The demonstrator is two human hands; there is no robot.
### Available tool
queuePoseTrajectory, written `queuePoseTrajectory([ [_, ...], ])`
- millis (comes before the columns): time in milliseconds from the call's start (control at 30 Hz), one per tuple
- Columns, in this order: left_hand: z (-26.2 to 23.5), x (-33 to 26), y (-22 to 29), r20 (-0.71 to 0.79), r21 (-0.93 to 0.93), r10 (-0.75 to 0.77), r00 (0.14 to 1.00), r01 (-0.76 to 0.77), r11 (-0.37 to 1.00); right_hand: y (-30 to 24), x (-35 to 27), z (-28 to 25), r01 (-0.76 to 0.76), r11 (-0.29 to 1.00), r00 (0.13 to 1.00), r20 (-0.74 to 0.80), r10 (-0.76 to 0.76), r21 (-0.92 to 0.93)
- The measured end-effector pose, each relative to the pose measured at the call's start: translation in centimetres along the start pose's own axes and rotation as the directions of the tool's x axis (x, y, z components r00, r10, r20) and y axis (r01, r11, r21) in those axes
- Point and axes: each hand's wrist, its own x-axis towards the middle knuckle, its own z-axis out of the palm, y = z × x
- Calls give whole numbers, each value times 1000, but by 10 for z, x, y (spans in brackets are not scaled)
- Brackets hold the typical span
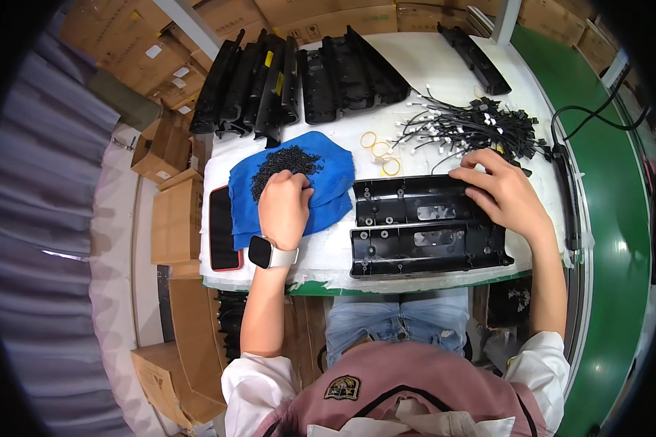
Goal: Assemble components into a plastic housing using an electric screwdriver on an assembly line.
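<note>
— Where are your hands right now?

— My left hand (284,207) is down on the blue cloth (328,178), fingers curled into the heap of small black screws (280,162) piled on it. Whether I've pinched any between my fingertips, I can't tell from up here (the back of my hand hides them).

— And the right one?

— My right hand (501,191) lies open and spread on the far right end of the black plastic panel (423,229), pressing on it, not gripping it. The panel lies flat at the near edge of the table (328,262), straight in front of me.

— What else is around?

— A bundle of black cable harnesses (474,125) just beyond my right hand, a few yellow rubber bands (381,151) beside it, a stack of black plastic parts (299,76) at the far side, and a phone in a red case (223,228) left of the cloth.
</note>
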Motion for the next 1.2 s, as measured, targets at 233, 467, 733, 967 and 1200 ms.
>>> queuePoseTrajectory([
  [233,2,-1,12,-89,154,3,996,10,988,24,-45,-34,-174,982,913,-362,187,68],
  [467,0,3,6,-169,-441,-176,970,86,893,80,-90,-39,-823,279,537,-517,667,-495],
  [733,-4,2,60,214,-921,-102,971,236,310,107,-109,-56,-847,525,451,-408,793,83],
  [967,-3,-15,144,418,-908,95,903,415,57,-18,-81,-65,492,300,615,-570,544,817],
  [1200,-1,-38,175,495,-851,283,821,524,-31,-49,-71,-42,806,1,565,-770,297,592],
])
